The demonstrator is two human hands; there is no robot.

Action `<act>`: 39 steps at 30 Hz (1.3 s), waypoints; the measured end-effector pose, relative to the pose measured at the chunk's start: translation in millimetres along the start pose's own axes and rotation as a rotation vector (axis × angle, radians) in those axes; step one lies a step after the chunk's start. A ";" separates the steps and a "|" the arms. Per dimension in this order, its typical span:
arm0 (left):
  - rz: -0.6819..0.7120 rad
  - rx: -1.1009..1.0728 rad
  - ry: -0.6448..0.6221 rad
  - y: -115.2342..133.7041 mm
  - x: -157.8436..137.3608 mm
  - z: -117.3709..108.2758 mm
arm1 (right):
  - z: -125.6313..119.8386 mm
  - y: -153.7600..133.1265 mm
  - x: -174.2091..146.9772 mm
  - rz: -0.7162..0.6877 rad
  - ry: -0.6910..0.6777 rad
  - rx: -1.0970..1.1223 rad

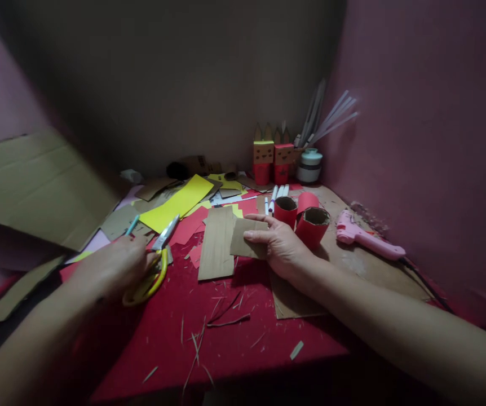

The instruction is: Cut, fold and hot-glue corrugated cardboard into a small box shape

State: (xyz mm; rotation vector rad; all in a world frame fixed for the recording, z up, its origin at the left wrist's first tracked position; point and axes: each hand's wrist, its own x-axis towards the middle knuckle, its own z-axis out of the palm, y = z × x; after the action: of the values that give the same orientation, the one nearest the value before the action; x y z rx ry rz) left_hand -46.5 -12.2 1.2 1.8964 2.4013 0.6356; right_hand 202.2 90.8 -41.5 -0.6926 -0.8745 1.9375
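Observation:
My right hand [287,245] is closed on a small square of cardboard [247,239], its thumb lying across the top. Below and left of that square, a longer cardboard strip [217,242] rests on the red tabletop. On the left, my left hand [120,262] is blurred and closed at yellow-handled scissors [147,287], whose blades point away from me. Part of the handles is hidden by the fingers. Just beyond those fingers a teal pen [132,225] shows. Red paper-covered cardboard tubes [313,225] stand right behind my right hand.
A pink glue gun [367,239] with its cord lies on a cardboard sheet [297,304] at right. Yellow paper [179,203], red scraps and white markers [279,194] spread behind. Two box-headed figures [263,160] and a lidded jar [309,166] stand by the wall. Cardboard leans left.

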 end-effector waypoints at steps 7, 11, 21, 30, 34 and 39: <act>-0.058 -0.795 -0.329 87.8 12.2 13.3 | 8.2 -4.8 0.5 -0.079 -0.138 -0.221; -0.076 -0.981 -0.341 97.6 24.5 31.0 | 3.2 -6.4 -3.8 -0.082 -0.226 -0.108; -0.214 -1.266 -0.328 82.3 21.4 46.1 | -8.6 -5.1 2.4 0.319 -0.524 0.262; -0.241 -1.294 -0.298 84.5 15.8 50.8 | -10.5 -2.4 4.3 0.359 -0.460 0.315; -0.063 -1.094 -0.140 85.8 9.8 46.8 | -9.4 -2.8 1.9 0.319 -0.323 0.328; 0.172 -0.938 0.039 79.9 4.9 44.4 | -8.7 -1.9 1.7 0.300 -0.264 0.360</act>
State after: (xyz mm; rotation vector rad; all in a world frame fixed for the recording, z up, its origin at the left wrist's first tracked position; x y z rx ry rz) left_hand 38.0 20.3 -12.6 1.6201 1.4723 1.4687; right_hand 208.8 95.6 -45.4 -0.3731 -0.5714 2.4162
